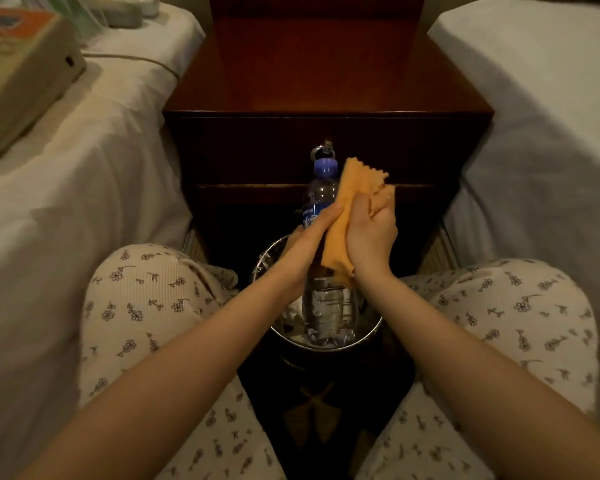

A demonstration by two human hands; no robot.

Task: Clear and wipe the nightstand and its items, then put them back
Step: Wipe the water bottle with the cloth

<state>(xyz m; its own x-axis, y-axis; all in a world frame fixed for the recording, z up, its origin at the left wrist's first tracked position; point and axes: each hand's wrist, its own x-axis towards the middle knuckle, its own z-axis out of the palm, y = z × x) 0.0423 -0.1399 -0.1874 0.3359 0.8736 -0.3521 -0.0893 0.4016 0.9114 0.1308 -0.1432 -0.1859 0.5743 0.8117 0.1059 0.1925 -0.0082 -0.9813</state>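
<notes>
Bare forearms — cream trousers (160,299), apparently ribbed, with small dark flowers.

We see the dark wooden nightstand (326,77) between two beds, its top bare and glossy. On the left bed (84,188), over the white sheet, lies a tan box (18,74) with an orange patch, and further back some pale packets (125,6). On the dark floor (326,410) stands a round metal bin (371,332)
</notes>
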